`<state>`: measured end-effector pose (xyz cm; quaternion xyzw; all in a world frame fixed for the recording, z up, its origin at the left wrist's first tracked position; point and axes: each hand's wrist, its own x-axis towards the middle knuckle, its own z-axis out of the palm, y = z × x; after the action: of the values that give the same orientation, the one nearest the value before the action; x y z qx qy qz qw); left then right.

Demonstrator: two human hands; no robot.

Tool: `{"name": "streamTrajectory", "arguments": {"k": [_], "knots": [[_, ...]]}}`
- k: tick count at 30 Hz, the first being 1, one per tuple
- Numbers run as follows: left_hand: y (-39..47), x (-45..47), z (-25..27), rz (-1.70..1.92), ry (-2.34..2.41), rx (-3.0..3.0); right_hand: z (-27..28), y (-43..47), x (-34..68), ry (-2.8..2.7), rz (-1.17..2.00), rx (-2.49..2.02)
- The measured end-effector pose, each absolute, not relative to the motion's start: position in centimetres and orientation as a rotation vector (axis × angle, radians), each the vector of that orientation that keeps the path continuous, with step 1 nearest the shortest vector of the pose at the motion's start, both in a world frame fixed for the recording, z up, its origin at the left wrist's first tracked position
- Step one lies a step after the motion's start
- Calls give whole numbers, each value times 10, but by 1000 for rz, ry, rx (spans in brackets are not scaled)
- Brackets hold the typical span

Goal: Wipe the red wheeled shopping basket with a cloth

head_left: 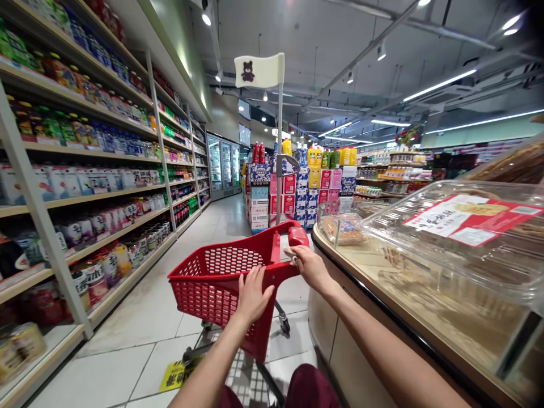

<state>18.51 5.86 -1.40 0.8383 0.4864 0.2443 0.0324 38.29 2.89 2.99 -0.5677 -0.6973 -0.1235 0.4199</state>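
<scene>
A red plastic shopping cart point(204, 292) with perforated sides stands in front of me, turned to the left. My left hand point(254, 292) lies over its near rim, fingers stretched out and thumb apart. At the cart's handle end, my right hand point(312, 267) has its fingers curled round the handle, which it mostly covers. Something small and pale shows at those fingertips, too small to name. A red block point(298, 235) sits on the handle's far side. From the cart rises a grey pole point(280, 113) with a cream bear flag point(259, 70).
Drink shelves point(97, 153) line the left side. Close on my right stands a counter point(340, 340) with clear food packs point(459, 226). Stacked drink cartons point(289, 192) and glass-door fridges point(223, 161) are ahead. A yellow floor sign point(174, 375) lies below the cart.
</scene>
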Motion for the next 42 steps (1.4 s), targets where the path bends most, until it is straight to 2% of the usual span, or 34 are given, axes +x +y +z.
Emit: {"name": "streamTrajectory", "arguments": {"k": [4,7,13,19,26,31,37,42], "knots": [[68,160,-28,582,1715,2493,29,25,405,-1647,-438,-1527],[69,154,-39,525,1737,2535,15,31,384,-1643,-548,-1582],[54,168,-50,539,1715,2577,-16,43,335,-1958,-683,-1291],[46,172,-54,525,1731,2625,1,38,389,-1616,-689,-1447],[38,177,-58,498,1765,2684,-24,38,351,-1861,-683,-1262],[43,169,-69,637,1784,2728,-10,35,409,-1475,-746,-1497],[40,169,-66,565,1788,2755,-23,37,387,-1817,-688,-1247],[35,170,-63,495,1825,2726,-22,19,433,-1412,-627,-1345]]}}
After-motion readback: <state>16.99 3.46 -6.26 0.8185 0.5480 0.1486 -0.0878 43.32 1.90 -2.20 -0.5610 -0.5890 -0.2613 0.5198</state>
